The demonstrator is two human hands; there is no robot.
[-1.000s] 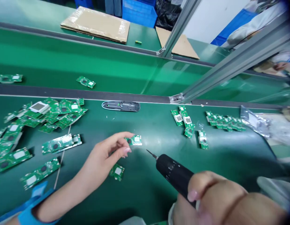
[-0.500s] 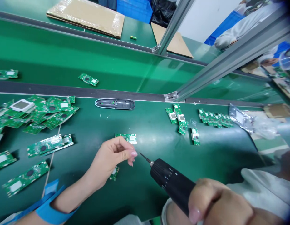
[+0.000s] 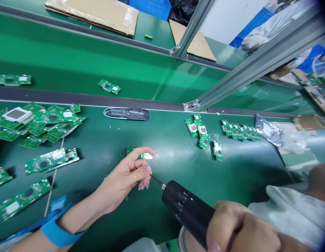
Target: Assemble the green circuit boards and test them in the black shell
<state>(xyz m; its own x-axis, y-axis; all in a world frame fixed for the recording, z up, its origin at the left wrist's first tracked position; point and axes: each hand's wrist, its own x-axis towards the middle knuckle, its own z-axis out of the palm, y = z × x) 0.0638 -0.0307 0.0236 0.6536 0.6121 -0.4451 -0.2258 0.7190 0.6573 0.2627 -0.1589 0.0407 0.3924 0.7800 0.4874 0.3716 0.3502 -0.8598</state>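
Two bare hands hover over a green surface, both nearer the wearer than the open dark casing. The right hand, to the near right of the casing, has its fingers closed round a black screwdriver. The left hand, on the casing's near side, stretches its index finger while the other fingers curl toward the thumb, close by the tip of the thin bit; whether they pinch anything small cannot be told. The screwdriver looks stiff and fairly weighty, its smooth barrel best gripped well behind the bit, which is slender and probably easily knocked off line. A circuit board, lying on the casing's near side and partly hidden by the left hand, looks light, rigid and fragile; a hold along its edges, clear of the components, should suit.
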